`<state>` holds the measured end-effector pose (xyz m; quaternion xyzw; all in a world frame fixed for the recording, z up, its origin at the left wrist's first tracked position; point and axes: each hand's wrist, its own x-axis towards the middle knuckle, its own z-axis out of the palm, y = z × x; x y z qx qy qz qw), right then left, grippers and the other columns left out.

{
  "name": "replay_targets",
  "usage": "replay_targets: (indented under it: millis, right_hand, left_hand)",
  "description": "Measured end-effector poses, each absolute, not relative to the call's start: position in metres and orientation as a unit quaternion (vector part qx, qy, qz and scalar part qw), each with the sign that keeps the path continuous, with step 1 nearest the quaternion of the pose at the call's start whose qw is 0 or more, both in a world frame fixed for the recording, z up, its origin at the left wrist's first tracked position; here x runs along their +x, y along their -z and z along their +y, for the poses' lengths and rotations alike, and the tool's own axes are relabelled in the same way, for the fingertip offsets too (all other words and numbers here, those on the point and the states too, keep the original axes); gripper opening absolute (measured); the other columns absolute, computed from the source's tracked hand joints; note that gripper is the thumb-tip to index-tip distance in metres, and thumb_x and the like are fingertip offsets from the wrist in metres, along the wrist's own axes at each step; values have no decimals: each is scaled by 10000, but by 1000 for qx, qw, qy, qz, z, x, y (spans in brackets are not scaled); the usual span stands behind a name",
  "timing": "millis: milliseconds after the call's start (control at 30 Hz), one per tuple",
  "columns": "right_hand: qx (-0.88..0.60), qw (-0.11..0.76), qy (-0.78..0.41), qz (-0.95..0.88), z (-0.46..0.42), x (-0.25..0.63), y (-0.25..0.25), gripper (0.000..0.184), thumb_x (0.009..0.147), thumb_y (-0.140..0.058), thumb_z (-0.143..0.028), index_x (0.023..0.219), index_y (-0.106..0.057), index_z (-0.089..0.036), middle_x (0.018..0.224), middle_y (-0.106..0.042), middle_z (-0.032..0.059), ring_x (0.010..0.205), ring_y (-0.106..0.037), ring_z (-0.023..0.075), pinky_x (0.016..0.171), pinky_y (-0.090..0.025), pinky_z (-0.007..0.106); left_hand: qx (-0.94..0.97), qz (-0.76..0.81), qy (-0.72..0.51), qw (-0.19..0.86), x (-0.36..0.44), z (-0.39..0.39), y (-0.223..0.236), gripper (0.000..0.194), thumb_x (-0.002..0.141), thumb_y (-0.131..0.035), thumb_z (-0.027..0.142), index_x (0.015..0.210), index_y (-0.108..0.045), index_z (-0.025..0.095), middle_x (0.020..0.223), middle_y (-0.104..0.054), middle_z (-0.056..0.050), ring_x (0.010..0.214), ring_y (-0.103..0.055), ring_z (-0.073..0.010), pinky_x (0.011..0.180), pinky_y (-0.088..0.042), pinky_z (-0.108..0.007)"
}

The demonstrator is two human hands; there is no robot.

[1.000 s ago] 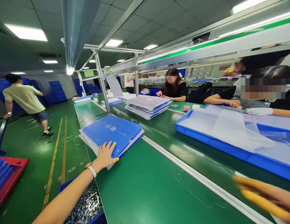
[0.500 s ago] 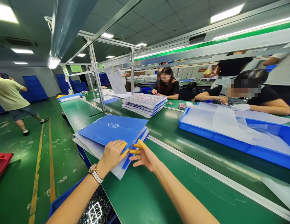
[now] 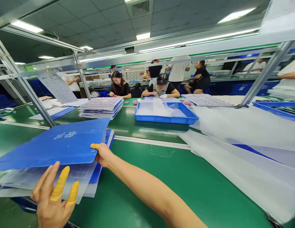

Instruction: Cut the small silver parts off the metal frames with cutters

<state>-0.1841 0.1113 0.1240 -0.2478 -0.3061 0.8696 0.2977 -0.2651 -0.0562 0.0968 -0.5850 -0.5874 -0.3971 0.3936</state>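
The right grip point(image 3: 103, 155) is clamped on the lifted blue plastic cover point(image 3: 52, 144) of a sheet stack point(image 3: 46, 177) while the left grip point(image 3: 51, 199) stands open below it, so the loosely held stack could slide off the green surface point(image 3: 147, 180).

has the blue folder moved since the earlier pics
Yes: the blue folder's cover now tilts up off the stack instead of lying flat, raised above the green bench and its metal edge strip, the right hand at its edge.
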Motion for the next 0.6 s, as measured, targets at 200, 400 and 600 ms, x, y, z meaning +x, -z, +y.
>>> replay_targets:
  millis: [200, 400, 600]
  right_hand:
    - [-211, 338, -871, -288, 132, -115, -141, 83, 748, -570, -146, 810, -619, -169, 634, -700, 0, 613, -674, 174, 685, -562, 306]
    - [-289, 419, -816, -273, 140, -8, -127, 124, 751, -575, -139, 846, -640, -186, 714, -737, 2, 611, -692, 183, 642, -598, 293]
    - [-403, 463, -749, -250, 128, 98, -94, 273, 644, -668, -154, 914, -648, -191, 796, -751, 19, 656, -708, 217, 612, -617, 287]
  left_hand:
    - [-543, -689, 355, 324, -276, -59, -82, 616, 873, -531, 261, 1441, -293, 284, 1440, -411, -124, 1295, -399, -305, 1046, -311, -513]
    - [-512, -810, 219, 185, -302, -39, -45, 615, 923, -390, 410, 1468, -194, 204, 1464, -353, -195, 1261, -435, -326, 951, -372, -534]
    - [-466, -843, 180, 201, -308, -27, -48, 675, 859, -504, 414, 1449, -256, 198, 1444, -385, -190, 1173, -507, -328, 931, -380, -507]
